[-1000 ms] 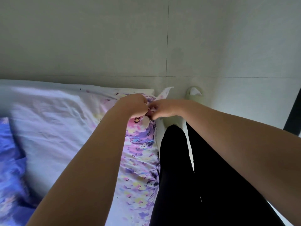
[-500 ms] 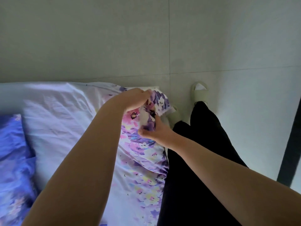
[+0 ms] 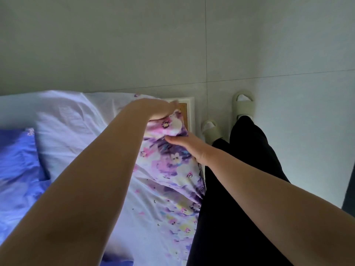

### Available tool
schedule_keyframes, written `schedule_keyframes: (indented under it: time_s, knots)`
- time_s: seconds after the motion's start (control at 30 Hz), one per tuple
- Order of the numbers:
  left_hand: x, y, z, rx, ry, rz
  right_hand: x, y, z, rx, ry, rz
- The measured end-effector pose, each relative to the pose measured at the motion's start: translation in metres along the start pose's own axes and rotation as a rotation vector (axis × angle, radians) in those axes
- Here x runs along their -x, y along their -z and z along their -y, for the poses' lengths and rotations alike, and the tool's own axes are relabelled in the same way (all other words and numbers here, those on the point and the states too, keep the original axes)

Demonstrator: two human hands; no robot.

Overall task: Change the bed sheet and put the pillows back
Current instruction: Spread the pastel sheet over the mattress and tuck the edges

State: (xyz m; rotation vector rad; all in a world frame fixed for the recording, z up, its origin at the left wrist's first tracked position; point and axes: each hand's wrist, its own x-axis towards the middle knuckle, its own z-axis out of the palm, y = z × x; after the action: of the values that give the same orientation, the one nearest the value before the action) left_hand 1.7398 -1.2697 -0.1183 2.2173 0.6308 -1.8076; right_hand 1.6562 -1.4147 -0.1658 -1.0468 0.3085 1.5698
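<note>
the left hand [image 3: 157,110] reaches over the far corner of the bed, its fingers curled over a bunched fold of the floral bed sheet [image 3: 172,166] and gripping it at the corner. just below it, the right hand [image 3: 189,146] lies against the side of the same sheet, thumb pressed into the fabric and the other fingers tucked under the cloth, so it holds the sheet from beneath. the sheet is white across the top of the bed and printed with purple, pink and yellow flowers along the edge nearest the person. at the corner a bit of the bare mattress [image 3: 185,114] shows, tan with a white border. a blue flowered quilt [image 3: 19,160] lies rumpled at the left. the person stands beside the bed in black trousers [image 3: 240,189] and pale slippers [image 3: 243,102] on a grey tiled floor [image 3: 192,45].
</note>
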Motion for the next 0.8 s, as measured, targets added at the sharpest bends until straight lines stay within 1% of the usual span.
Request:
schedule_keyframes:
  time_s: [0.1,0.13,0.17,0.23,0.3,0.33,0.4,0.5,0.57,0.6,0.63,0.67,0.7,0.73,0.8]
  knots:
    - [-0.012,-0.005,-0.003,-0.135,-0.206,-0.406,-0.014,0.024,0.003,-0.143,-0.122,-0.148]
    - [-0.016,-0.009,-0.003,-0.174,-0.259,-0.509,-0.019,0.033,0.002,-0.178,-0.145,-0.194]
    - [-0.016,-0.014,-0.003,-0.212,-0.295,-0.567,-0.023,0.041,0.001,-0.196,-0.148,-0.247]
    - [-0.018,-0.027,0.0,-0.222,-0.284,-0.585,-0.027,0.052,0.001,-0.233,-0.108,-0.299]
    - [-0.021,-0.043,0.005,-0.167,-0.175,-0.586,-0.032,0.06,0.005,-0.252,-0.054,-0.384]
    - [-0.021,-0.053,0.007,-0.124,-0.116,-0.594,-0.035,0.063,0.005,-0.216,-0.027,-0.459]
    - [-0.021,-0.072,0.008,-0.028,-0.04,-0.589,-0.04,0.066,0.006,-0.064,0.001,-0.591]
    - [-0.027,-0.094,0.006,-0.01,-0.038,-0.544,-0.04,0.067,0.007,0.224,-0.01,-0.738]
    - [-0.034,-0.092,0.004,0.003,-0.04,-0.498,-0.032,0.067,0.013,0.514,0.034,-0.862]
    - [-0.038,-0.087,0.003,0.021,-0.04,-0.468,-0.03,0.066,0.017,0.671,0.116,-0.907]
    - [-0.041,-0.08,0.002,0.027,-0.045,-0.443,-0.026,0.063,0.022,0.787,0.214,-0.906]
    - [-0.044,-0.074,0.001,0.01,-0.059,-0.425,-0.028,0.063,0.024,0.818,0.272,-0.835]
    - [-0.047,-0.067,0.0,-0.019,-0.08,-0.408,-0.028,0.059,0.029,0.774,0.291,-0.737]
    - [-0.051,-0.061,-0.001,-0.04,-0.103,-0.389,-0.032,0.06,0.032,0.695,0.264,-0.642]
    - [-0.057,-0.052,-0.002,-0.028,-0.146,-0.353,-0.038,0.065,0.042,0.491,0.126,-0.488]
